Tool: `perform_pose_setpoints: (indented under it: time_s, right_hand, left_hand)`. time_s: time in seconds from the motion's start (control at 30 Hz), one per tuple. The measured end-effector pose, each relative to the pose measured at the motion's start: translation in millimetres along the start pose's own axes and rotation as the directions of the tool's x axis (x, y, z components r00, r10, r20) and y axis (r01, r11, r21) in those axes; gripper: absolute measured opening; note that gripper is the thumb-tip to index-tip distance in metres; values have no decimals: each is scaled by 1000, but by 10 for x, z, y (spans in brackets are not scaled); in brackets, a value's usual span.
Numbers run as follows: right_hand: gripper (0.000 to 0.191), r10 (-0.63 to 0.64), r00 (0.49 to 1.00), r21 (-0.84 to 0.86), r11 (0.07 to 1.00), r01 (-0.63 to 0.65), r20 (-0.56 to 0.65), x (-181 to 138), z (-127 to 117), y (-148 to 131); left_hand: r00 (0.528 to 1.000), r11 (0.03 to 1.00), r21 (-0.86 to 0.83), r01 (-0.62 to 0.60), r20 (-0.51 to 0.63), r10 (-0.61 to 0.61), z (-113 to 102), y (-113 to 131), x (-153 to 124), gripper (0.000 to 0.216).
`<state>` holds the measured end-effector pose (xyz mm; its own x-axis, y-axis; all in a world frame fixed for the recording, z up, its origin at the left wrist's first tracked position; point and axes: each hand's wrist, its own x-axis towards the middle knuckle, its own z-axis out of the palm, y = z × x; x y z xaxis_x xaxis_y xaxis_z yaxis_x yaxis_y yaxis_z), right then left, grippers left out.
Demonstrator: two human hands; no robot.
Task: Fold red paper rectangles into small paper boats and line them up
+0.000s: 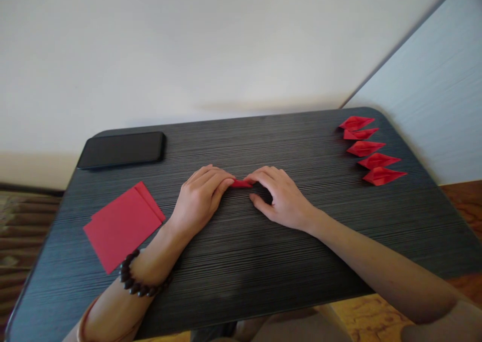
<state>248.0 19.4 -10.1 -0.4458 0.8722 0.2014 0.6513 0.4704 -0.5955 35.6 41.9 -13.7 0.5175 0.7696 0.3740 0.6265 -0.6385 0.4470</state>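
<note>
A narrow piece of folded red paper (241,183) lies between my hands at the middle of the dark table. My left hand (201,194) is closed on its left end, thumb and fingers together, hiding that part. At the right end, the index finger of my right hand (280,196) touches the paper, while its thumb is held apart below. Several folded red paper boats (366,147) stand in a column near the table's right edge. Flat red paper sheets (124,226) lie overlapping at the left, close to my left forearm.
A black smartphone (122,150) lies at the back left of the dark wood-grain table (256,266). Behind the table rises a pale wall (211,45), with a light grey panel (433,91) at the right. Brown pleated fabric (24,246) hangs beyond the left edge.
</note>
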Motion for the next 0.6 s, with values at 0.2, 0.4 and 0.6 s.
perform_pose_setpoints:
  time_s: [0.2, 0.4, 0.6]
  right_hand:
    - [15, 100, 992, 268, 961, -76, -77, 18, -34, 0]
    - [17, 190, 982, 400, 899, -179, 12, 9, -74, 16]
    - [18, 152, 988, 224, 962, -153, 23, 13, -26, 26]
  left_hand:
    - [986, 984, -95, 150, -62, -157, -8, 87, -16, 17]
    - [955, 915, -280, 292, 141, -261, -60, 63, 8, 38]
    - [970, 986, -51, 160, 191, -148, -67, 33, 39, 25]
